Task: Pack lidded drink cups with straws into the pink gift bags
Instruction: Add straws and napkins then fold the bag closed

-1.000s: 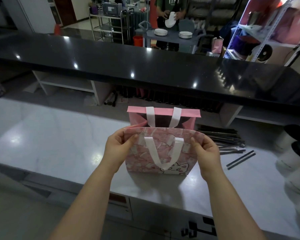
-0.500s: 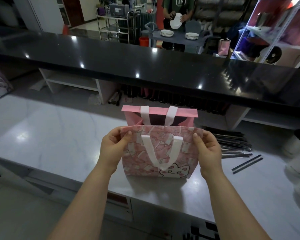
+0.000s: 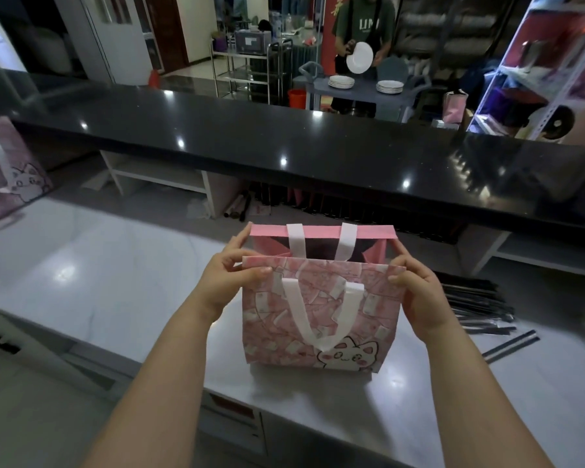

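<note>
A pink gift bag (image 3: 321,319) stands upright on the pale, glossy worktop (image 3: 81,251), near its front edge, with its mouth pulled open. The near panel is covered in a busy pink-and-white print, and a white cartoon cat sits in its lower right corner. A white ribbon handle droops in a loop down that panel; the matching handle on the far panel folds down into the dark inside. The far rim is plain pink, and the side gussets crease inward.

The left hand (image 3: 228,282) pinches the bag's top left corner, thumb on the near panel and fingers reaching to the far rim. The right hand (image 3: 417,292) pinches the top right corner in the same way. Both hold the two rims apart.

Just beside the bag on the right lies a heap of dark wrapped straws (image 3: 477,305), with two loose ones nearer the edge. Another pink bag (image 3: 7,170) with the same cat lies at the far left.
</note>
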Demonstrator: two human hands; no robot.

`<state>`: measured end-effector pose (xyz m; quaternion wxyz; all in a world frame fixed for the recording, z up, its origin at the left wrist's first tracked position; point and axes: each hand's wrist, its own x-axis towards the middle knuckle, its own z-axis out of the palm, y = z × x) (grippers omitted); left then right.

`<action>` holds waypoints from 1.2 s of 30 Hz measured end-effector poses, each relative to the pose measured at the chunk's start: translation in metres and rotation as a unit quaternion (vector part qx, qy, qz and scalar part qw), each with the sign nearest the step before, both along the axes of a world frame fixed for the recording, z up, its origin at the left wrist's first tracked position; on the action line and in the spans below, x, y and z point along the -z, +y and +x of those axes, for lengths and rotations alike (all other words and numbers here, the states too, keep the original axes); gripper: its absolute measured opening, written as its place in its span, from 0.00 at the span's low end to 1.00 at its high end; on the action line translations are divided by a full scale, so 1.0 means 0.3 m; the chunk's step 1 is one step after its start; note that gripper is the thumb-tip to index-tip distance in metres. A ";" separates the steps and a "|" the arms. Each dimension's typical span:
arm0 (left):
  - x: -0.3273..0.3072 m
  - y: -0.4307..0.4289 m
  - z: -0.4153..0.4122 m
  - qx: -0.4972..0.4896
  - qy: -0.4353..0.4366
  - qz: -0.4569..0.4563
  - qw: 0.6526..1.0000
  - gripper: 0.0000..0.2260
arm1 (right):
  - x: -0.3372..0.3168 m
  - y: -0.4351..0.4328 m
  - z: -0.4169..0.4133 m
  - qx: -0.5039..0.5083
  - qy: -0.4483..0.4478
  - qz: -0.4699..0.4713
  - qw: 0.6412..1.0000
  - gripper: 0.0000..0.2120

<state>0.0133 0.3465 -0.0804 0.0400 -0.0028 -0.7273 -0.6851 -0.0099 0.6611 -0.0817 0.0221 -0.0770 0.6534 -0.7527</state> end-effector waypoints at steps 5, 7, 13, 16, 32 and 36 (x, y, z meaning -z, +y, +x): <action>0.010 0.008 -0.039 0.037 -0.007 0.020 0.999 0.11 | -0.019 0.002 -0.030 0.004 0.007 0.026 1.000 0.14; 0.010 0.020 -0.045 0.025 0.011 0.045 0.999 0.14 | -0.019 0.003 -0.049 0.004 0.004 0.019 1.000 0.14; 0.037 0.059 -0.067 -0.093 0.056 0.067 0.992 0.16 | 0.024 -0.017 -0.082 0.075 0.037 0.009 0.996 0.21; 0.042 0.062 -0.079 -0.147 0.058 0.096 0.983 0.14 | 0.044 -0.022 -0.100 0.085 0.057 0.011 0.995 0.22; -0.077 0.061 -0.126 -0.043 0.091 -0.094 0.990 0.17 | -0.172 -0.066 -0.159 -0.104 0.176 0.541 0.816 0.42; -0.073 0.069 -0.129 -0.057 0.103 -0.140 0.983 0.16 | -0.187 -0.072 -0.145 -0.119 0.137 0.561 0.808 0.36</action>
